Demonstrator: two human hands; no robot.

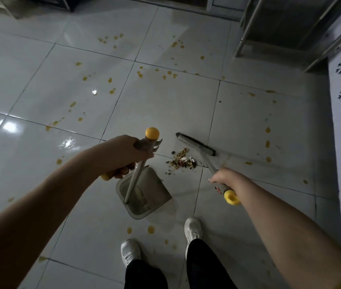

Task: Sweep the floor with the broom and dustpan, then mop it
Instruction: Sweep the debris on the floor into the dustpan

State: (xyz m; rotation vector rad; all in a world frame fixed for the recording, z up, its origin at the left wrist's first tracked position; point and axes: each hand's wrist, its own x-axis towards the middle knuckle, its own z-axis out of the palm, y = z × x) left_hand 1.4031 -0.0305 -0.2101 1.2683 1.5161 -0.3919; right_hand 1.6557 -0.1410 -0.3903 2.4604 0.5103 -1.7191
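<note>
Left grip [123, 155] curled round the dustpan [146, 195] pole, round yellow cap just above it. Its grey plastic tray sits flat on the floor below. Right grip [221, 180] wrapped round the broom [195, 143] handle near its yellow end. The long bristle head lies beyond, with the dry crumb pile [183, 161] just beside it. Glossy tiles [165, 101], yellow splotches [112, 91].
</note>
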